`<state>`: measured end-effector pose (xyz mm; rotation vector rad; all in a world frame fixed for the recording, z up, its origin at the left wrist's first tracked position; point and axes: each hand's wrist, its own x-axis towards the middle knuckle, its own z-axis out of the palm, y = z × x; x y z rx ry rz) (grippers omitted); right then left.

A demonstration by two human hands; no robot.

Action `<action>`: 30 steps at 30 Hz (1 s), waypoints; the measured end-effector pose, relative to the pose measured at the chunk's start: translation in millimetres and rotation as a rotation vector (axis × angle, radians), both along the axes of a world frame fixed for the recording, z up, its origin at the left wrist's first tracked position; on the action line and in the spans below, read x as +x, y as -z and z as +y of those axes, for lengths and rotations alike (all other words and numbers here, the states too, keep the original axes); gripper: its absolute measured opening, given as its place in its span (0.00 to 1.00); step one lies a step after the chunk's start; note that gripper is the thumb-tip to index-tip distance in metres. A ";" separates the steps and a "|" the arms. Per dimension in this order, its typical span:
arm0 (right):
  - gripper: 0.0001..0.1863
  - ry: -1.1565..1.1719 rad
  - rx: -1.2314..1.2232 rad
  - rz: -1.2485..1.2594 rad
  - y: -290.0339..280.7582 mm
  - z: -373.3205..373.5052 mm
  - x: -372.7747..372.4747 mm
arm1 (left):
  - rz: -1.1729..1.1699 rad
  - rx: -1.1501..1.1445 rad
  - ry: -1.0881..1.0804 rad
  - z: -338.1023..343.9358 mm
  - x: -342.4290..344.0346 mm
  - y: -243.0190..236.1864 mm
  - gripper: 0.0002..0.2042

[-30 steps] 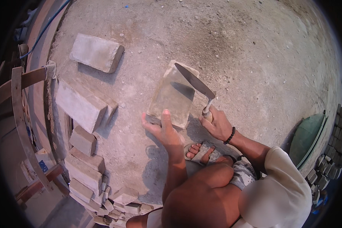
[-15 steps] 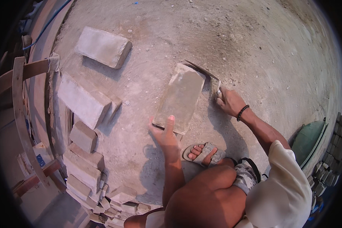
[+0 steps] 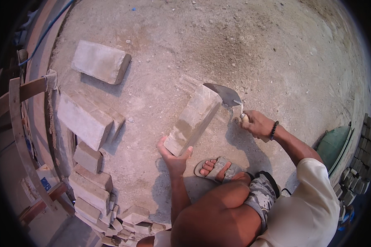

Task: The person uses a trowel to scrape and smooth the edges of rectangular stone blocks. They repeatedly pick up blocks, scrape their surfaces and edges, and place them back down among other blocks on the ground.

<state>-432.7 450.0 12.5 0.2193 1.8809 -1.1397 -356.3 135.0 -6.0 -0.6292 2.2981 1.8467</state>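
My left hand (image 3: 175, 158) grips the near end of a pale grey block (image 3: 193, 117), thumb on one side and fingers on the other. The block is tilted on edge, with a narrow face upward and a damp brown patch on it. Wrapped round the wooden handle of a trowel (image 3: 224, 94), my right hand (image 3: 257, 124) is to the block's right. The trowel's metal blade lies against or just beside the block's far end; I cannot tell whether they touch. A dark bead bracelet circles my right wrist.
Two more blocks lie at the left: one pale block (image 3: 101, 61) farther off, another pale block (image 3: 84, 119) nearer. Several broken blocks (image 3: 90, 191) are piled at lower left beside a wooden frame (image 3: 20, 136). A green sheet-like object (image 3: 334, 144) stands at right, near stacked blocks (image 3: 362, 152).
My left hand has turned the block from its broad face onto its edge. The trowel blade has swung from edge-on to showing its flat. The whole view has shifted slightly.
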 end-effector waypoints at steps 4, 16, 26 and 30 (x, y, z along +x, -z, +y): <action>0.13 0.210 -0.116 0.150 -34.1 -2.8 -14.5 | -0.095 -0.087 0.035 -2.0 1.6 1.0 0.44; 0.17 0.179 0.024 0.240 -34.0 -5.3 5.1 | 0.140 -0.639 0.285 0.8 18.9 -1.4 0.38; 0.14 -0.161 0.290 0.468 -57.3 -2.9 33.4 | 0.136 -0.859 0.571 45.1 -32.4 -56.9 0.41; 0.16 0.025 0.341 0.419 -54.1 14.6 27.3 | -0.081 -0.966 0.707 70.5 -55.5 -44.4 0.42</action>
